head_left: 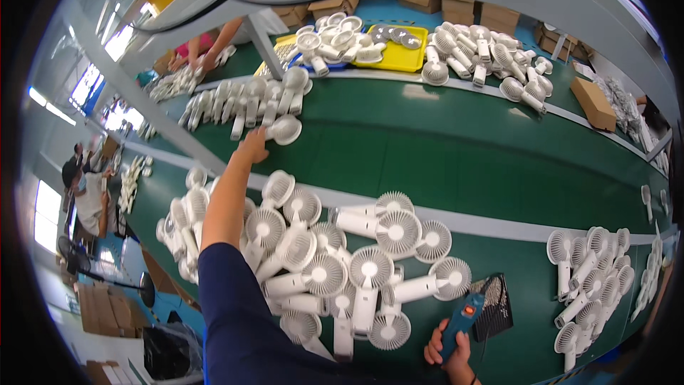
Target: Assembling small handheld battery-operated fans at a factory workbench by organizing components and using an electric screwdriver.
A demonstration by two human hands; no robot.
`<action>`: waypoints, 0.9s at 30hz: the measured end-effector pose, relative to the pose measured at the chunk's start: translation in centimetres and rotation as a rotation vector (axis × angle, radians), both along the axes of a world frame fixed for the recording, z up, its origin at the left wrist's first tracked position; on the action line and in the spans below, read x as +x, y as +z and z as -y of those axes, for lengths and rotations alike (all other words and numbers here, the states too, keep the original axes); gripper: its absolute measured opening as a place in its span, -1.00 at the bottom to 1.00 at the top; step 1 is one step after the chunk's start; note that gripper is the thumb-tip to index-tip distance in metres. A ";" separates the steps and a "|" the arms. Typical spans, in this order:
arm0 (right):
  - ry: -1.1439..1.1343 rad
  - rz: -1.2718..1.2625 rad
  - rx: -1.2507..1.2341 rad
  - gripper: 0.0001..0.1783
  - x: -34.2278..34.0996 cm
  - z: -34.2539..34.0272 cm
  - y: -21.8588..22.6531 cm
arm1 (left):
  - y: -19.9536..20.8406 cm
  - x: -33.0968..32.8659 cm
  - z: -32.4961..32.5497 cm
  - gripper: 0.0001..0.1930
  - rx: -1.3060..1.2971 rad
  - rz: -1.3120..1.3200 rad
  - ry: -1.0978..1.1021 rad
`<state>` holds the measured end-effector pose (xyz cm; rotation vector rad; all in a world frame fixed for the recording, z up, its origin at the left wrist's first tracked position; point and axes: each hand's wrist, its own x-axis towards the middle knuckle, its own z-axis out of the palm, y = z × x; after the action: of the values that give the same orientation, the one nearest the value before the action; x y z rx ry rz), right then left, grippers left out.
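Note:
My left arm reaches far across the bench to the green belt. At its end my left hand (254, 146) is closed round the handle of a white handheld fan (288, 130), whose round head points right. Low in the view my right hand (449, 351) grips a blue electric screwdriver (462, 319) with an orange-red switch and a cord. Beside the tool lies a black tray (503, 319) with small bits in it. Between my arms a heap of white handheld fans (371, 268) covers the near bench, grilles mostly facing up.
More fans (597, 278) lie in a pile at the right, and a row of them (249, 100) sits at the belt's far left. Beyond the belt are a yellow tray (399, 57) and a cardboard box (593, 103). A grey metal post (153, 100) slants near my left arm. Other people work at the left.

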<state>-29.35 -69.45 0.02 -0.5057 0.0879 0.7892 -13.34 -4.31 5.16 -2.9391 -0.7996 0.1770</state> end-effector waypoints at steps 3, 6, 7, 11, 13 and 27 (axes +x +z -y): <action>-0.007 0.057 -0.107 -0.50 0.2 -0.7 1.0 | -0.6 1.2 -0.4 -0.34 0.066 -0.051 0.001; -0.063 0.018 -0.254 -0.48 -0.5 -0.6 3.3 | 1.1 2.0 1.2 -0.56 -0.172 0.054 -0.297; -0.080 -0.005 -0.270 -0.49 -1.1 -0.4 3.8 | 1.7 2.3 3.3 -0.54 -0.209 0.135 -0.298; -0.063 -0.022 -0.271 -0.53 -0.2 -1.4 3.3 | 0.6 8.3 6.2 -0.47 -0.066 0.479 -0.215; -0.026 -0.030 -0.287 -0.57 -0.2 -1.7 4.0 | -1.3 11.6 3.9 -0.45 0.018 0.541 -0.067; -0.116 -0.031 -0.270 -0.55 0.4 -2.0 4.3 | -0.8 16.1 7.2 -0.45 0.066 0.300 0.304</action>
<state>-29.00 -67.48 4.35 -0.7372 0.2532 0.6750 2.72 -11.55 4.38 -2.8017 -1.2633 -0.2725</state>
